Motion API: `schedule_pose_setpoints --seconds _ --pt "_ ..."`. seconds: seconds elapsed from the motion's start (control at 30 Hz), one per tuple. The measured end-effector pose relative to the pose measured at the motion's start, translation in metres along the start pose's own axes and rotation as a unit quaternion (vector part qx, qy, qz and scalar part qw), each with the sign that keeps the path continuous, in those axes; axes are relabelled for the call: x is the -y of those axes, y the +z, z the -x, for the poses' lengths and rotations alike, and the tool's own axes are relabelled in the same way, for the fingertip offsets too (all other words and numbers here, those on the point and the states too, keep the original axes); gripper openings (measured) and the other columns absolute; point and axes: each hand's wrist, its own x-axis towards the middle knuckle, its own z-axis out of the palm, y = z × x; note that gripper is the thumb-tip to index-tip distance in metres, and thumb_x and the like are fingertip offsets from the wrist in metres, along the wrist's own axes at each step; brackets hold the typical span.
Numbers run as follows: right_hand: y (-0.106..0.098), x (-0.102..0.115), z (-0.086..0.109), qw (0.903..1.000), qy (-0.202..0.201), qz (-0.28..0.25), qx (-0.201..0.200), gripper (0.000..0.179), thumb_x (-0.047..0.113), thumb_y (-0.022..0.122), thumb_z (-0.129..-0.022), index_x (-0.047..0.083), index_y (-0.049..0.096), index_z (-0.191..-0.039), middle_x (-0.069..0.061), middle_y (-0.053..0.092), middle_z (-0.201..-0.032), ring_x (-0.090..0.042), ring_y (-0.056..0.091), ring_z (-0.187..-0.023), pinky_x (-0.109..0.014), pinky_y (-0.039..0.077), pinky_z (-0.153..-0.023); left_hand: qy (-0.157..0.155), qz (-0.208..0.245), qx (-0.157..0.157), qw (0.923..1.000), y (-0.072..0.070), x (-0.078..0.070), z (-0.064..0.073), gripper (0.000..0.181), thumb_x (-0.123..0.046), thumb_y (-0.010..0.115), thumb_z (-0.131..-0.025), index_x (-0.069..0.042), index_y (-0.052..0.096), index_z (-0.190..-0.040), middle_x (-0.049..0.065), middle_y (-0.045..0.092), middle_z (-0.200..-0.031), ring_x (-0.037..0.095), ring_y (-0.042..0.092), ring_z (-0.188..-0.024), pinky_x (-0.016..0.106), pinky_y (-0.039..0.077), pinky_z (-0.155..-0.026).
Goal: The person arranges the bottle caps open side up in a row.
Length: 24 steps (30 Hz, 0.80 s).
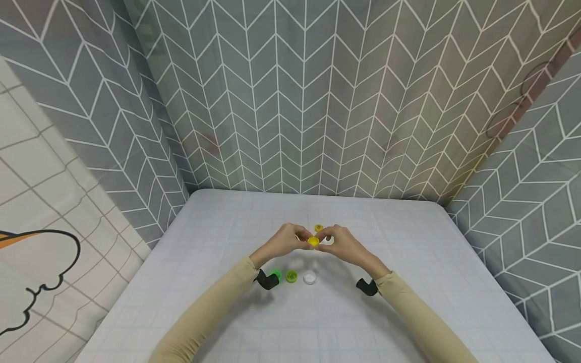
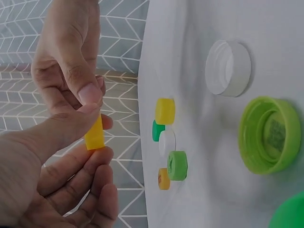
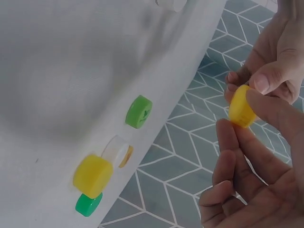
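Both hands [image 1: 284, 240] [image 1: 343, 244] pinch a shallow, round yellow plastic cap [image 1: 313, 241] above a faintly creased white tabletop [image 1: 290, 327].

In the head view, grey curtains [image 1: 290, 96] with white herringbone lines hung at 10, 12 and 3 o'clock around a white table [image 1: 313, 327] that reached down to 6 o'clock, while white tiling [image 1: 63, 181] with a black-outlined drawing [image 1: 38, 277] showed toward 8 and 9 o'clock. At 6 o'clock on the table, 1 green cap [image 1: 276, 273], 1 lime cap [image 1: 291, 276] and 1 white cap [image 1: 309, 277] lay in a row. Just toward 5 o'clock from the left wrist view's middle, 5 other caps [image 2: 177, 165] clustered.
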Motion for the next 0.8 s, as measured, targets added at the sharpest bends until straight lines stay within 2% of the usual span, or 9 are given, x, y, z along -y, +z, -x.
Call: schedule_pose_setpoints --seconds 0.2,0.43,0.57,0.67,0.8 --pt "-0.004 0.001 0.001 0.9996 -0.008 0.016 0.022 0.020 0.026 0.073 -0.077 0.018 0.071 -0.095 0.011 0.067 -0.086 -0.024 0.055 -0.086 -0.032 0.038 -0.074 0.006 -0.020 -0.001 0.9998 0.004 -0.006 0.002 0.028 -0.032 0.076 -0.072 -0.015 0.070 -0.093 -0.010 0.065 -0.079 0.008 0.058 -0.074 0.022 0.049 -0.062" --pt "-0.017 0.007 0.006 0.9991 -0.015 0.023 0.034 0.025 0.031 0.072 -0.077 0.017 0.070 -0.097 0.010 0.066 -0.090 -0.020 0.053 -0.084 -0.031 0.040 -0.070 0.013 -0.043 -0.015 0.9989 0.007 -0.020 0.005 0.027 -0.030 0.077 -0.072 -0.013 0.070 -0.091 -0.009 0.064 -0.078 0.008 0.057 -0.071 0.021 0.049 -0.060" --pt "-0.022 0.010 0.010 0.9980 -0.021 0.017 0.057 0.023 0.028 0.072 -0.077 0.017 0.070 -0.097 0.009 0.066 -0.090 -0.013 0.053 -0.084 -0.036 0.045 -0.073 0.014 -0.055 -0.010 0.9983 0.012 -0.026 0.008 0.026 -0.030 0.076 -0.072 -0.013 0.070 -0.091 -0.009 0.064 -0.079 0.007 0.057 -0.070 0.020 0.048 -0.060" --pt "-0.023 0.011 0.013 0.9965 -0.019 0.012 0.081 0.021 0.023 0.073 -0.077 0.015 0.070 -0.096 0.008 0.067 -0.089 -0.015 0.056 -0.086 -0.039 0.047 -0.076 0.027 -0.074 -0.005 0.9969 0.018 -0.029 0.010 0.024 -0.028 0.076 -0.072 -0.012 0.070 -0.089 -0.009 0.065 -0.080 0.005 0.057 -0.070 0.018 0.048 -0.061" --pt "-0.023 0.011 0.019 0.9934 -0.012 0.020 0.112 0.019 0.019 0.073 -0.076 0.015 0.070 -0.094 0.008 0.067 -0.089 -0.021 0.058 -0.089 -0.036 0.046 -0.076 0.046 -0.101 -0.004 0.9938 0.030 -0.030 0.013 0.023 -0.027 0.077 -0.071 -0.012 0.071 -0.087 -0.009 0.066 -0.080 0.002 0.057 -0.072 0.016 0.047 -0.064"
